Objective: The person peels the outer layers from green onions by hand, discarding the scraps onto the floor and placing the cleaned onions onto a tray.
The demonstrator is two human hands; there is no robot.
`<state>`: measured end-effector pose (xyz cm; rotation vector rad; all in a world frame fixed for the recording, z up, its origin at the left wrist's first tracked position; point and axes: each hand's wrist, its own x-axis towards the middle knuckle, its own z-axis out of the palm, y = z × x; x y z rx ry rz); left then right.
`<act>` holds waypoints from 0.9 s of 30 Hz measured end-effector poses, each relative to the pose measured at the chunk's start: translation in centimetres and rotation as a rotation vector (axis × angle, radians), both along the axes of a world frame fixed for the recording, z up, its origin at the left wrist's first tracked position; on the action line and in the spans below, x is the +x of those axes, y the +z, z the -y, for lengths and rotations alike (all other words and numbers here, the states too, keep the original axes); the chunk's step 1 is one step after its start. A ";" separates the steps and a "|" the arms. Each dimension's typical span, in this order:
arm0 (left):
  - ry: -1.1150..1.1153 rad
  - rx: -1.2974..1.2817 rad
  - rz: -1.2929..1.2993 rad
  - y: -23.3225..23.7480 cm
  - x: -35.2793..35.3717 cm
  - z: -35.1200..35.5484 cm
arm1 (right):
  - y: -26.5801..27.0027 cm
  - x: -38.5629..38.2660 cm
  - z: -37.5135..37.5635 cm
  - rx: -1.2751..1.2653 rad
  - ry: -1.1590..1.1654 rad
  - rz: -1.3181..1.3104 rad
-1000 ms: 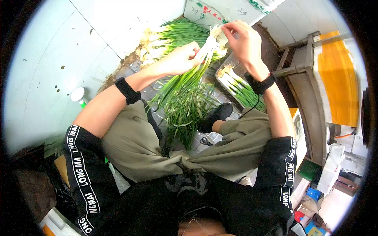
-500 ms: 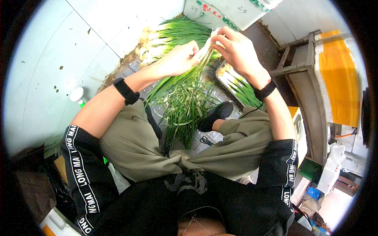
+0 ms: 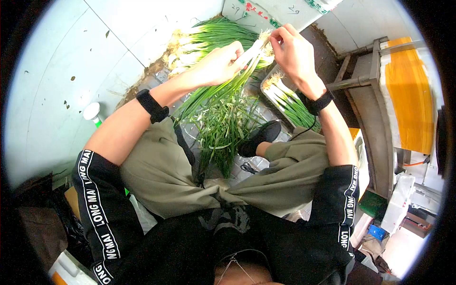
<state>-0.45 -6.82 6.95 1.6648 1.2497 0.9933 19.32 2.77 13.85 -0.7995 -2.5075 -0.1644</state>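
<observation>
My left hand [image 3: 221, 64] is closed round a bunch of spring onions [image 3: 250, 54], their white ends pointing up and right and the green leaves trailing down to the left. At the root end, my right hand [image 3: 293, 54] pinches with thumb and fingers, touching the roots or outer skin; the exact hold is partly hidden. Beneath the bunch, a loose heap of green leaf trimmings [image 3: 221, 126] lies on the floor between my legs. Behind my left hand is a large pile of spring onions [image 3: 209, 35], roots to the left.
A white tray [image 3: 273, 105] of spring onions stands right of the trimmings. A white foam box [image 3: 266, 13] is at the back against the tiled wall [image 3: 61, 80]. To the right stands a metal frame [image 3: 368, 83] with a yellow-taped box [image 3: 408, 95].
My right hand has shifted slightly up and right, its fingers now drawn together at the root end. The bunch has tilted a little to the right, with its roots showing more.
</observation>
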 end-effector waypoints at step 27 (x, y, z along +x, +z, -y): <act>-0.067 -0.053 -0.373 0.0 -0.3 1.1 | -0.2 0.4 0.7 0.081 0.312 0.344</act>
